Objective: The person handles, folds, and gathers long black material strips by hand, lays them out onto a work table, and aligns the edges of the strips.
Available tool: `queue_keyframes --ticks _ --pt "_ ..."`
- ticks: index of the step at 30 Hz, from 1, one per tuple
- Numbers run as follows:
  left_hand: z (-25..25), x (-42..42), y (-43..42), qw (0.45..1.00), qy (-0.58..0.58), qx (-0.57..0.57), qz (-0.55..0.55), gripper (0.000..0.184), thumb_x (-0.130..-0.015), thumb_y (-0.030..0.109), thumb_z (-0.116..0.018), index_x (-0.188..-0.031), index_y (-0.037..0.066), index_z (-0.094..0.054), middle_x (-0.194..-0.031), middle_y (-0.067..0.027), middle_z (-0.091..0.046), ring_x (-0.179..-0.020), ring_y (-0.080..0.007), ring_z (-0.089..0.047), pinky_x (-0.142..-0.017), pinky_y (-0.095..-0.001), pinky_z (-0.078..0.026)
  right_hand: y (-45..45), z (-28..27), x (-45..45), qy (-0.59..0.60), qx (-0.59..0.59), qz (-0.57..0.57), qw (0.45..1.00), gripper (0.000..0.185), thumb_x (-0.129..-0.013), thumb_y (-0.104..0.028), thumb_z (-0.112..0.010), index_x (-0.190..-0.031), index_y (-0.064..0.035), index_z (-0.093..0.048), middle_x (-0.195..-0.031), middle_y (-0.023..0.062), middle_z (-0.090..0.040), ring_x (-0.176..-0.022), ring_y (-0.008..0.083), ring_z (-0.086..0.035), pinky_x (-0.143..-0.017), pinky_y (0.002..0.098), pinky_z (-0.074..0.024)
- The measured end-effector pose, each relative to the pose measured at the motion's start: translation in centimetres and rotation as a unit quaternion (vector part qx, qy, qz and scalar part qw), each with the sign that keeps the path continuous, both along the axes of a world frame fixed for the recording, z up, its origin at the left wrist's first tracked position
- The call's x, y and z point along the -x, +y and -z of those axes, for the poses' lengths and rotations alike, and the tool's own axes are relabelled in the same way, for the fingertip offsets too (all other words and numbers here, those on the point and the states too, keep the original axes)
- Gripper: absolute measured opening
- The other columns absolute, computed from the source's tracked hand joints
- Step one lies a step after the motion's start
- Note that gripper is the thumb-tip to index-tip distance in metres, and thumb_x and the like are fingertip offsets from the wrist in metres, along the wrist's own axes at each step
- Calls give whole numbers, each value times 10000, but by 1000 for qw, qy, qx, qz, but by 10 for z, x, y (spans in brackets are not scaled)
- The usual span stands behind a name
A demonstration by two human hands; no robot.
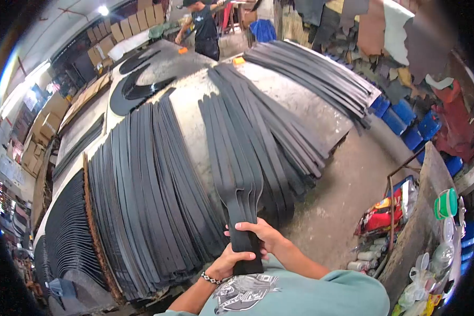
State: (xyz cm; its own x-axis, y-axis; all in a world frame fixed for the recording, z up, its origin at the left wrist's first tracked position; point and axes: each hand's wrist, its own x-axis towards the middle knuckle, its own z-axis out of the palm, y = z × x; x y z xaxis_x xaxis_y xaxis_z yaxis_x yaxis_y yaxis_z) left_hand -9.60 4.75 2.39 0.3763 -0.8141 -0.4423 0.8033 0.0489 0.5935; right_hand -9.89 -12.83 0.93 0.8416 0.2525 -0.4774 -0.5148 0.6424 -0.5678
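Note:
Close to my body, both hands grip the near ends of a bundle of long black strips (pixel 242 213), which look like leather. My left hand (pixel 230 262), with a patterned bracelet at the wrist, wraps the lower end, thumb on top. Slightly higher, my right hand (pixel 262 234) closes round the same bundle from the right side. Between them the strips lie stacked together; farther up they fan apart, and their far part rests on the table. More loose black strips (pixel 295 131) spread beside it on the right.
A wide row of black strips (pixel 147 195) covers the table (pixel 192 134) to the left. Curved black pieces (pixel 126 95) lie farther back. Another person (pixel 205 29) stands at the far end. Blue containers (pixel 403 113) and a slanted board (pixel 408 231) are on the right.

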Motion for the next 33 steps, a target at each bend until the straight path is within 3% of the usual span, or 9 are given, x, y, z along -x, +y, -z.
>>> queue_keyframes --ticks 5,16,20,22,23,24,26,30,33 --pt "-22 -22 6 990 -87 -100 55 354 -809 21 -760 -1130 -53 -628 -990 -136 -728 -890 -238 -725 -862 -375 -594 -13 15 -33 37 -212 -41 976 513 -851 -182 -715 -1249 113 -580 -1201 207 -689 -1057 309 -688 -1003 449 -528" --pt "-91 -21 78 910 -259 -261 191 290 -804 46 -782 -1038 -81 -668 -899 -119 -733 -813 -192 -703 -789 -320 -566 39 56 -49 67 -268 42 960 448 -883 -177 -769 -1251 29 -617 -1190 172 -696 -1124 310 -663 -1067 474 -494" --pt "-61 -27 112 951 -92 -276 105 254 -786 -10 -750 -1009 -95 -661 -884 -144 -729 -768 -226 -702 -744 -358 -572 42 71 -44 47 -100 -57 992 590 -937 -439 -723 -1264 39 -611 -1199 144 -710 -1031 246 -712 -962 437 -552" --pt "-85 -24 110 953 -84 -274 102 235 -773 -31 -745 -990 -80 -669 -873 -134 -729 -765 -206 -698 -732 -337 -560 20 59 -42 18 138 -161 977 663 -932 -534 -693 -1206 68 -643 -1129 152 -737 -915 243 -742 -830 412 -587" --pt "-99 -23 109 952 -93 -270 106 227 -779 -27 -747 -988 -76 -672 -867 -126 -733 -761 -192 -700 -724 -319 -557 7 66 -39 -76 304 -196 929 638 -921 -544 -696 -1133 58 -689 -1024 148 -763 -811 270 -750 -734 384 -593" --pt "-112 -23 108 953 -104 -265 107 220 -785 -23 -750 -986 -71 -676 -860 -117 -738 -756 -179 -702 -716 -301 -554 -14 34 -39 -173 557 -215 783 533 -889 -497 -732 -1055 10 -740 -851 97 -761 -770 288 -748 -742 379 -595" --pt "-131 -26 118 934 -125 -284 179 237 -799 0 -785 -1000 -68 -677 -902 -111 -723 -804 -183 -689 -748 -328 -549 -33 2 -36 -244 578 -138 766 553 -814 -398 -796 -1229 -48 -692 -1060 140 -744 -1002 339 -720 -915 421 -555" --pt "-172 -31 113 886 -158 -344 268 185 -803 79 -799 -909 -47 -714 -820 -62 -746 -738 -114 -683 -672 -283 -538 -11 -66 -41 -670 498 -149 530 1099 -658 -286 -898 -1572 -109 -315 -1546 183 -383 -1436 364 -369 -1198 538 -278" --pt "-186 -33 106 837 -201 -369 352 250 -802 157 -810 -902 -55 -721 -787 -63 -752 -682 -104 -677 -608 -275 -536 38 -66 -53 -781 432 -132 431 1173 -610 -305 -925 -1581 -115 -295 -1450 168 -440 -1394 353 -412 -1187 555 -298"
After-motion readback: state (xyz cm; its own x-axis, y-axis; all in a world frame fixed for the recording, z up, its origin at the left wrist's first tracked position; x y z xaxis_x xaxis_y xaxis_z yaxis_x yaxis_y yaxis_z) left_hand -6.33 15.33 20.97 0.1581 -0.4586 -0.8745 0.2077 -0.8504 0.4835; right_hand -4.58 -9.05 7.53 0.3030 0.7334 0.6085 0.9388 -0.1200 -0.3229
